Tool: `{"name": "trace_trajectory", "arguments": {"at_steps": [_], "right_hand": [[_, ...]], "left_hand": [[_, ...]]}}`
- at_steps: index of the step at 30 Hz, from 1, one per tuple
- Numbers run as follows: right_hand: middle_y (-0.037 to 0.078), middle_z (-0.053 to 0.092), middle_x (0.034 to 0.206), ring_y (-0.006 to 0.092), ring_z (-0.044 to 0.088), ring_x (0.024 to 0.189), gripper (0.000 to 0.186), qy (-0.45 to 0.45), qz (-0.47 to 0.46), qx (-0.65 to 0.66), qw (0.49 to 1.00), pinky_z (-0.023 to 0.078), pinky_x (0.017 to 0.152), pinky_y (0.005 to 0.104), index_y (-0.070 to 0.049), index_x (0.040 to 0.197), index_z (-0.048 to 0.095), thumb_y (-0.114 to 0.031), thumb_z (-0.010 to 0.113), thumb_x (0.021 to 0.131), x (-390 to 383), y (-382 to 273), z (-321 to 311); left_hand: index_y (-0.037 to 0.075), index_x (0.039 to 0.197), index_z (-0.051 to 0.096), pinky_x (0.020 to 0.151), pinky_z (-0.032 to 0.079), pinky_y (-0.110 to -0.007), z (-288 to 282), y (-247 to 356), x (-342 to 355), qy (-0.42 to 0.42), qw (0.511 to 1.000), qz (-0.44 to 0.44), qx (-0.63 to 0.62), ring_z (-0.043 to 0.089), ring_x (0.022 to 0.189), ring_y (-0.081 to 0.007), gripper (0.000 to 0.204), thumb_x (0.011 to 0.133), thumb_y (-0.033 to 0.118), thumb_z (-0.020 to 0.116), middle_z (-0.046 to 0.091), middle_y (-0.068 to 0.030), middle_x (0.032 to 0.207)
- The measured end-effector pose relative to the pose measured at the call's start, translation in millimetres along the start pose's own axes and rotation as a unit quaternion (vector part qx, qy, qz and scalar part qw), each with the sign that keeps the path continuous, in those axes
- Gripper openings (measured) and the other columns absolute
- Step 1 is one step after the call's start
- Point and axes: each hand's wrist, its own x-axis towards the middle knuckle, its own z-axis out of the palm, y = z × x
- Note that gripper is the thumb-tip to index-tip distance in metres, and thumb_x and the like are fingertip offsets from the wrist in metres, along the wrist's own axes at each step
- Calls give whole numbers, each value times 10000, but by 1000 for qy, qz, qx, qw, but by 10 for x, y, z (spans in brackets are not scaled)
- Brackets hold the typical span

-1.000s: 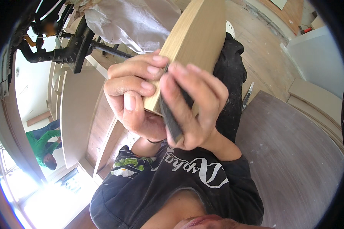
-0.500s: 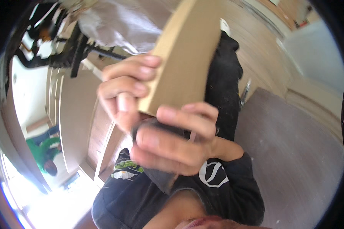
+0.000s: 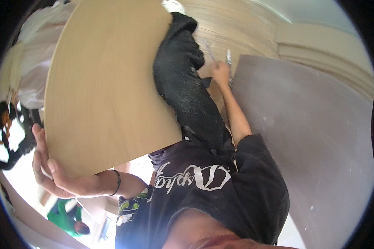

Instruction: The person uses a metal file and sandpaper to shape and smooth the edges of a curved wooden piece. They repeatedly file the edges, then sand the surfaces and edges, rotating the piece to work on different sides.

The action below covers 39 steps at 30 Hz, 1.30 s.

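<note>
A large light-wood board (image 3: 108,91) fills the upper left, its pale face toward me and one edge curving. My left hand (image 3: 56,176) grips its lower left corner, thumb at the edge and fingers spread along the side; a dark band circles the wrist. Farther off, my right hand (image 3: 221,74) is low by the floor beyond my leg, its fingers closed and blurred. A thin pale stick-like thing (image 3: 210,52) extends from those fingers; I cannot make out its kind. Right beside this hand lies a slim, light-coloured tool (image 3: 229,60).
A large grey-brown panel (image 3: 307,133) takes up the right side. Wood-look flooring (image 3: 241,25) stretches behind it. Crumpled pale sheeting (image 3: 37,62) and a dark metal frame (image 3: 23,128) are at far left. A person in green (image 3: 66,218) is at lower left.
The board has turned from edge-on to face-on and moved left. My right hand has left the board's end, where it pressed something dark, and reached down to the floor. My left hand moved down-left.
</note>
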Motion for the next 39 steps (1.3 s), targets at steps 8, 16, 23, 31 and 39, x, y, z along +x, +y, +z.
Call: {"name": "trace_trajectory", "arguments": {"at_steps": [8,16,23,31,39], "right_hand": [[218,600,1188,407,606,1092,373,69,53,-178,980,519,904,493,-2,1213,570,-271,639,964,465,596,60],[284,613,1107,466,608,1076,390,229,-68,56,969,477,924,508,27,1355,453,-173,504,1024,364,-689,-871],[45,568,892,140,524,703,228,49,-306,512,801,455,633,294,-16,1214,499,-193,493,1069,-1050,-2726,-2327],[114,652,895,149,583,675,173,180,-505,479,695,460,580,257,23,1056,685,1,687,884,-1327,-3298,-2634],[112,654,901,148,586,683,180,206,-505,445,710,465,588,258,21,1073,679,-8,679,895,-1398,-3182,-2548]], "left_hand": [[-32,1274,492,1071,398,-576,-99,56,45,-118,901,-115,-402,541,1251,-480,637,878,461,422,531,-420,1294],[15,1068,494,1145,290,-554,135,-1,-83,-101,850,-115,-504,443,1330,-433,521,854,485,419,532,-278,1231],[8,1068,514,1067,442,-535,511,-135,-165,-81,861,31,-501,559,1234,-408,541,1086,473,238,593,-271,1154],[32,1024,492,1011,460,-434,699,156,-298,-16,912,86,-401,575,1106,-286,474,1099,448,276,564,-182,1080],[15,1027,583,935,528,-381,692,74,-308,-15,941,7,-338,625,1043,-235,560,1091,503,314,634,-159,1096]]}}
